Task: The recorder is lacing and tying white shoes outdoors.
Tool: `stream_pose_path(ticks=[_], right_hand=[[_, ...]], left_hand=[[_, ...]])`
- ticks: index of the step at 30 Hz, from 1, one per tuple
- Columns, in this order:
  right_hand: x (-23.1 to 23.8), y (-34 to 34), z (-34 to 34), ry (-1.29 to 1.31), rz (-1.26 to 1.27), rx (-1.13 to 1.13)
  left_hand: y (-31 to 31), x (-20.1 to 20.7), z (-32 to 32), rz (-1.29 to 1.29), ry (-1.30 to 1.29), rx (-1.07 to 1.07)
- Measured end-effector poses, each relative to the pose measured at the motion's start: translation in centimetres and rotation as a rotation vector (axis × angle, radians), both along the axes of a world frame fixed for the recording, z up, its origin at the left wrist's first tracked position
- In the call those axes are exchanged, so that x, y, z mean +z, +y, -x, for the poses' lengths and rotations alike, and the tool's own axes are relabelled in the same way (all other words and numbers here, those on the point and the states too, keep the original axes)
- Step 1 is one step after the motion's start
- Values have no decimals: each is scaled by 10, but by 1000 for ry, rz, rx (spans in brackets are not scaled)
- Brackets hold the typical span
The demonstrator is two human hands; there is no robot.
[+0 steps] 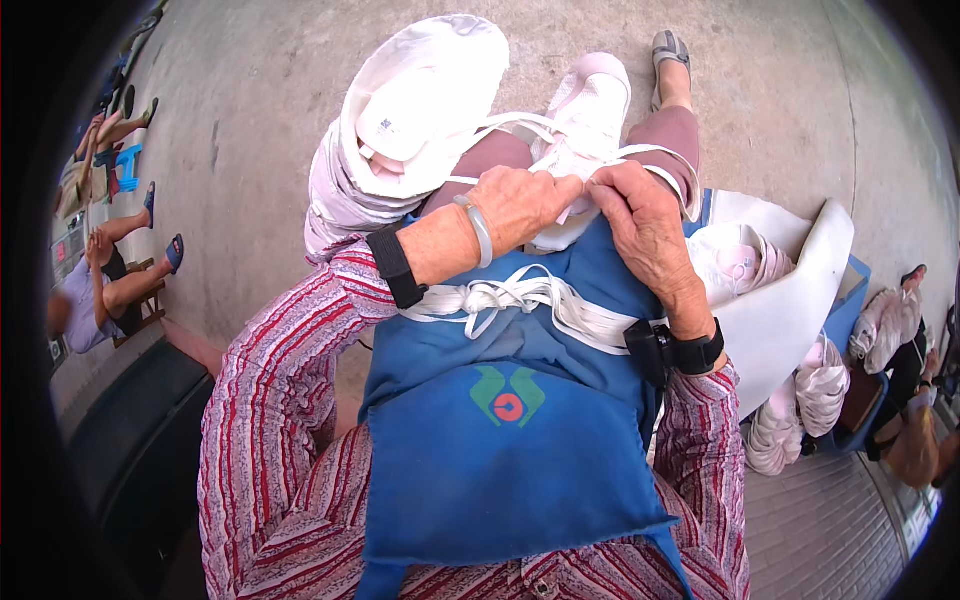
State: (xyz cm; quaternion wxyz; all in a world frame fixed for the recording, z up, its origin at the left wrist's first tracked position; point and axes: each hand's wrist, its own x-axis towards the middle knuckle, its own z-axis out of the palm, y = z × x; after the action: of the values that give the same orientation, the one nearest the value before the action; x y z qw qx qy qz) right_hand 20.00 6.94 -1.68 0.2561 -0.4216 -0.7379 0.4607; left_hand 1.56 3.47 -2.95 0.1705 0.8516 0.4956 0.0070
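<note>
On my lap lies a white-and-pale-pink sneaker (590, 105), its toe pointing away from me. A long flat white shoelace (510, 120) runs through its eyelets and loops out on both sides. My left hand (520, 205) is closed in a pinch at the shoe's upper eyelets. Beside it, my right hand (640, 215) pinches the shoelace, thumb and forefinger almost touching the left fingers. The fingertips hide the exact spot where lace and eyelet meet. Below the hands, a bundle of white shoelaces (535, 305) rests across my blue apron (510, 450).
Nested white shoe uppers (415, 110) stand tilted at my left knee. Right of me, a white bin (790, 300) holds more shoes (735, 262). Bundled shoes (822, 385) hang or lie beyond it. A seated person (105, 280) is far left; another person sits far right.
</note>
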Motion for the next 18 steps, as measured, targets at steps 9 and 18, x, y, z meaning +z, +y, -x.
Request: stream_pose_path(ticks=[9,18], right_hand=[[27,-5,-32,225,417,-86],[74,-37,-94,780,513,-91]], left_hand=[[2,-3,5,1,-20,-27],[4,16,10,122,-230,67]])
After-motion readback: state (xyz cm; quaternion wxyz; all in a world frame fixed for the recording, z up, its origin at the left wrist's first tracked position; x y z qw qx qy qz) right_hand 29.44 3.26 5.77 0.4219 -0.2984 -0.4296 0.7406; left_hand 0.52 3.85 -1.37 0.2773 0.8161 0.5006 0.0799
